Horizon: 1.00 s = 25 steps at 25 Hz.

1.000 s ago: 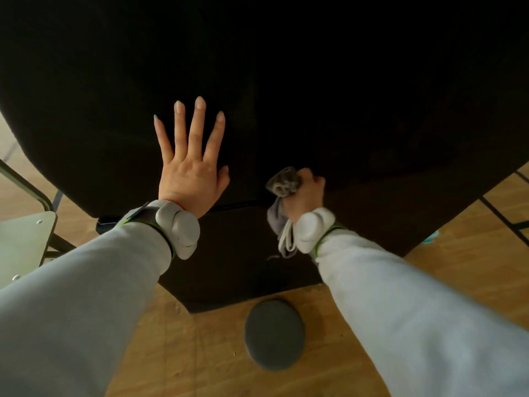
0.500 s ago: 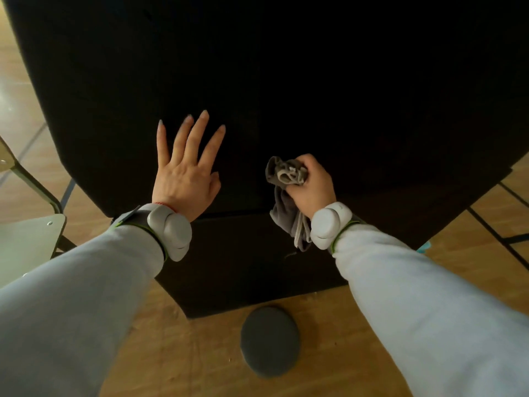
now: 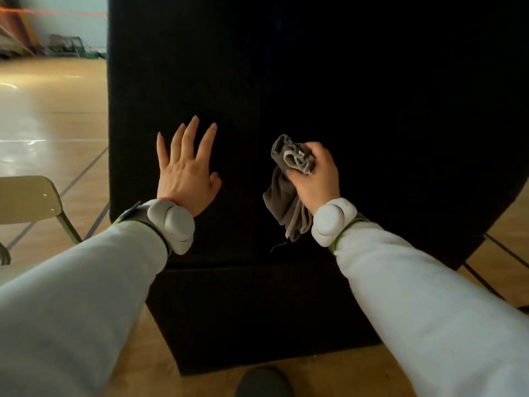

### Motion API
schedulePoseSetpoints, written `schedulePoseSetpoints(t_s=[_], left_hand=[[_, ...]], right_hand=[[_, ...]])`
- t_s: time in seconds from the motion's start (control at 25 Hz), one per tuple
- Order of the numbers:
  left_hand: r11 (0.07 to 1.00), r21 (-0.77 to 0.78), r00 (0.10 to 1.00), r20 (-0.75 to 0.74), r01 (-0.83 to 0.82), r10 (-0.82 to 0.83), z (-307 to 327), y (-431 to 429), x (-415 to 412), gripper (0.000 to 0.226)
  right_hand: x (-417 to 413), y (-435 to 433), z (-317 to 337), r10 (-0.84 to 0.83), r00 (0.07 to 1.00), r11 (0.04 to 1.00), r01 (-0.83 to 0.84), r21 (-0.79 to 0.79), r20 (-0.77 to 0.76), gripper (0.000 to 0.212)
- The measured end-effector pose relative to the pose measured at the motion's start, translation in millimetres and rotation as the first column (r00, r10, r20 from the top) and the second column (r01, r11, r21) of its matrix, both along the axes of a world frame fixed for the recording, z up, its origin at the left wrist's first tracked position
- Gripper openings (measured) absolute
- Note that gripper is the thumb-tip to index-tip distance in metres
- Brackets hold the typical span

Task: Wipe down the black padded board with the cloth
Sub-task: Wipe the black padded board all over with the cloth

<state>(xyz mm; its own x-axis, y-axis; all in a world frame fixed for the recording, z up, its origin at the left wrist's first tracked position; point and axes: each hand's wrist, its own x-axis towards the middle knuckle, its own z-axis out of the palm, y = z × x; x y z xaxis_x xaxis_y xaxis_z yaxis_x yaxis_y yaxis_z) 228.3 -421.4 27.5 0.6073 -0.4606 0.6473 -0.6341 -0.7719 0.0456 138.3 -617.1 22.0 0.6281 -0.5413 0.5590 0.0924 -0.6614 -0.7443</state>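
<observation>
1. My right hand [image 3: 315,179] kept a closed grip on the bunched cloth [image 3: 286,196], low on the black padded board [image 3: 372,110]. I judged that spreading it flat would wipe better.
2. My left hand [image 3: 186,173] lay open, fingers spread, bracing the board.
3. The board stood upright on the floor [image 3: 51,116], long axis vertical, facing me.

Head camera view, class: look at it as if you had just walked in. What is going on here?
A person faces a tall black padded board standing on a wooden floor. Their left-hand grip lies flat on the board, fingers spread. Their right-hand grip holds a bunched grey cloth close to the board's face; whether it touches cannot be told. A chair stands to the left.
</observation>
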Motion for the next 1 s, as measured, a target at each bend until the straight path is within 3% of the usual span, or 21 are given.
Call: schedulePoseSetpoints(t_s=[0.4,1.0], left_hand=[[0.99,-0.144,0.996,0.093,0.009,0.005,97.4,-10.2,-11.9,0.083],[0.99,-0.118,0.969,0.244,0.082,-0.051,212.5,-8.0,28.2,0.082]], right_hand=[[-12.0,0.4,116.4,0.065,0.99,0.996,-0.056,-0.073,0.127,0.031],[17.5,5.3,224.2,0.004,0.96,0.99,0.035,-0.136,0.28,0.031]])
